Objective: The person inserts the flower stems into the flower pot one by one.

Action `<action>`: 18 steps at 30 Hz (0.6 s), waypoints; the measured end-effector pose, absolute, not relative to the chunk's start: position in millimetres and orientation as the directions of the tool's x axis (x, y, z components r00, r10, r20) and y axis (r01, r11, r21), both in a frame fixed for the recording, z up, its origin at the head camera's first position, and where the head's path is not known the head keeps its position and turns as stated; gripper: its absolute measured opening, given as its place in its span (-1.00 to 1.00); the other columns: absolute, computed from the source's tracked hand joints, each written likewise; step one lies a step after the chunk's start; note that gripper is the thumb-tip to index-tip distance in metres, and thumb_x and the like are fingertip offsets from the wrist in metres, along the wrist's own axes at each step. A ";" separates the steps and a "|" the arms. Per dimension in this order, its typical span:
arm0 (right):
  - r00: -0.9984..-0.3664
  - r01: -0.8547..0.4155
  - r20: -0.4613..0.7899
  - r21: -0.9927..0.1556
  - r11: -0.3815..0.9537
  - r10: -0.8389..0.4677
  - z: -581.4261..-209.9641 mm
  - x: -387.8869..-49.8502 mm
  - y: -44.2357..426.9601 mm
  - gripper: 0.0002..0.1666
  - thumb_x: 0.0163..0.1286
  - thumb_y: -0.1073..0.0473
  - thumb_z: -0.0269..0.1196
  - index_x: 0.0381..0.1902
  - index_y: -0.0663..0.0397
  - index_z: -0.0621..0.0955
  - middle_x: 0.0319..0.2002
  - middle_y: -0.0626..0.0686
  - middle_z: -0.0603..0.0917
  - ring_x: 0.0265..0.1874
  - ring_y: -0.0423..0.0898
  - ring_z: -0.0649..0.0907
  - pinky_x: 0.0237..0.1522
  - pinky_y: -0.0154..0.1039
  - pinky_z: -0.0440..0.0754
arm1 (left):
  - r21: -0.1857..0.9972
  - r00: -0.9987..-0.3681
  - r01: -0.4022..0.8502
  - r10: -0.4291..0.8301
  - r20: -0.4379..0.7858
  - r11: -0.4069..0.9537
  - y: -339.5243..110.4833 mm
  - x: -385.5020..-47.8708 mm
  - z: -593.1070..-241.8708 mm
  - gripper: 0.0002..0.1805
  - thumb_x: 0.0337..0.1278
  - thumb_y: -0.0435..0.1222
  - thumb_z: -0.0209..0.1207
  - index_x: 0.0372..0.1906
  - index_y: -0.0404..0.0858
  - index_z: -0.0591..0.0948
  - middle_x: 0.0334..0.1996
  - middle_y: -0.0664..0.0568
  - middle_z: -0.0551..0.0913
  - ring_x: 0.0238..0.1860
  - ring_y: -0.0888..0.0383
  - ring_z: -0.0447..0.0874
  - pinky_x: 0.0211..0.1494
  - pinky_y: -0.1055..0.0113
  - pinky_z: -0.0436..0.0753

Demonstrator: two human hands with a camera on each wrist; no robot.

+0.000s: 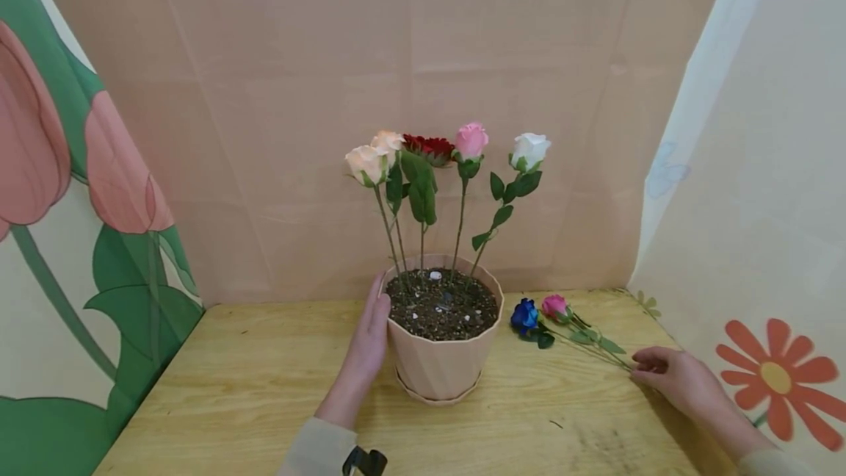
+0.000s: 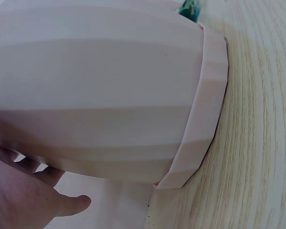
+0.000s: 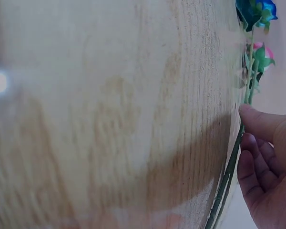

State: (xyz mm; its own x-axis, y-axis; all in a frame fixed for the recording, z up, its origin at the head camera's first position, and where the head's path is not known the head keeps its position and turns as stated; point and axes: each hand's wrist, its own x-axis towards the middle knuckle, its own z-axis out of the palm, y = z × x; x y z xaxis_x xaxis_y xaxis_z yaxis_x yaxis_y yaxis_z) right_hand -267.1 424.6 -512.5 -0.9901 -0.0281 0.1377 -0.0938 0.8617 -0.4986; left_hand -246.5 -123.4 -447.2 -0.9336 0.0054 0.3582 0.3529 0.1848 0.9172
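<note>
A pink flowerpot (image 1: 439, 366) filled with dark soil stands on its saucer (image 1: 439, 397). Upright in the soil are two peach roses (image 1: 367, 164), dark red blooms (image 1: 432, 148), a pink rose (image 1: 471, 142) and a white rose (image 1: 530, 150). My left hand (image 1: 367, 336) rests with extended fingers against the pot's left side. Right of the pot, a blue rose (image 1: 525, 316) and a deep pink rose (image 1: 555, 306) lie on the table. My right hand (image 1: 681, 380) pinches at the stems (image 3: 233, 152) near their lower ends; whether it holds one or both I cannot tell.
The wooden table (image 1: 251, 388) carries a few dark specks. A plain pinkish backdrop (image 1: 297, 94) rises behind it. Printed flower sheets, one with tulips (image 1: 125, 167) and one with a red flower (image 1: 775, 379), flank the sides.
</note>
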 end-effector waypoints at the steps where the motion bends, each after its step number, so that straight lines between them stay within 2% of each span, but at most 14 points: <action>1: -0.990 -0.093 0.136 -0.498 0.862 -0.029 -512.6 -267.1 424.8 -0.44 0.43 -0.04 0.57 0.14 0.30 0.77 -0.14 0.01 0.83 -0.16 -0.04 0.76 -0.14 -0.05 0.72 | 0.917 -0.934 0.353 0.006 0.358 0.185 -123.3 -246.6 -447.5 -0.33 0.88 0.08 -0.34 0.85 0.05 0.00 0.82 -0.03 -0.06 0.78 -0.18 -0.13 0.74 -0.32 -0.13; 8: -0.985 -0.123 0.169 -0.475 0.872 -0.047 -517.6 -266.7 427.0 -0.58 0.44 0.01 0.55 0.06 0.20 0.81 -0.13 0.04 0.86 -0.13 0.02 0.80 -0.05 0.06 0.74 | 0.919 -0.934 0.352 0.009 0.356 0.178 -122.5 -247.7 -447.4 -0.34 0.89 0.04 -0.34 0.85 0.05 -0.01 0.82 -0.02 -0.05 0.78 -0.19 -0.13 0.74 -0.33 -0.13; 13: -0.977 -0.149 0.202 -0.436 0.887 -0.064 -516.6 -265.6 425.0 -0.70 0.45 0.05 0.55 -0.01 0.12 0.85 -0.14 0.06 0.86 -0.11 0.13 0.80 0.00 0.22 0.72 | 0.920 -0.936 0.347 0.009 0.351 0.181 -122.7 -246.8 -447.5 -0.34 0.89 0.05 -0.34 0.85 0.06 -0.01 0.82 0.00 -0.05 0.77 -0.20 -0.12 0.74 -0.34 -0.12; 18: -0.973 -0.160 0.218 -0.386 0.909 -0.079 -512.8 -264.8 421.1 -0.77 0.46 0.11 0.53 -0.05 0.12 0.86 -0.12 0.12 0.85 -0.07 0.27 0.79 0.02 0.34 0.70 | 0.924 -0.938 0.344 0.016 0.347 0.168 -123.6 -247.0 -448.4 -0.34 0.89 0.05 -0.34 0.85 0.07 -0.02 0.82 0.02 -0.06 0.78 -0.18 -0.14 0.74 -0.32 -0.14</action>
